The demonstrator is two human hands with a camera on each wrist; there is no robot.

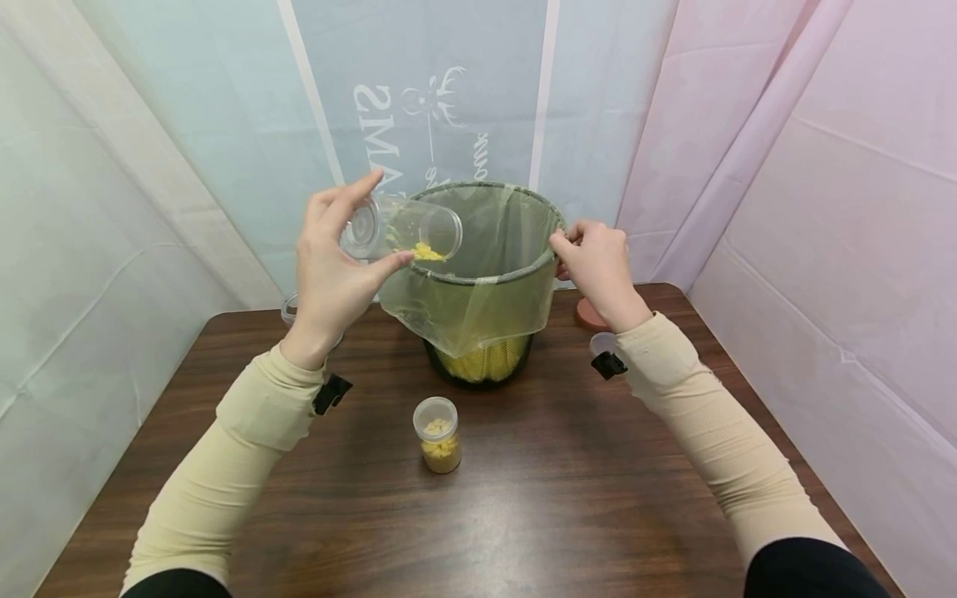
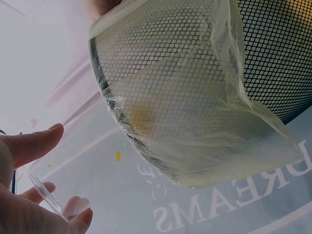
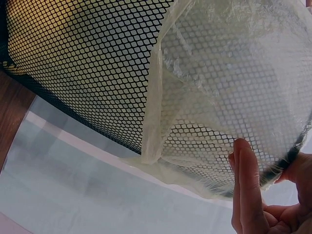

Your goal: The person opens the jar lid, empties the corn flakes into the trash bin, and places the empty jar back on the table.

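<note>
We have the clear jar [image 1: 419,223] clamped in the fingers of the left hand [image 1: 326,249], the nearer one, long axis left-right, right end seemingly over the left side of the bag-lined bin [image 1: 478,281], whose right rim the fingers of the right hand [image 1: 598,259] pinch.

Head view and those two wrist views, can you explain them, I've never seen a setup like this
There's no machine, just a person working bare-handed. The head picture is taken from the person's head, looking down; the other two from the wrists. The left hand holds a clear jar, yellow bits inside, tipped sideways by a mesh bin. The right hand grips the bin's rim, with a bag folded over it. On the table are a small jar of yellow pieces and, near the right hand, a reddish disc.
</note>
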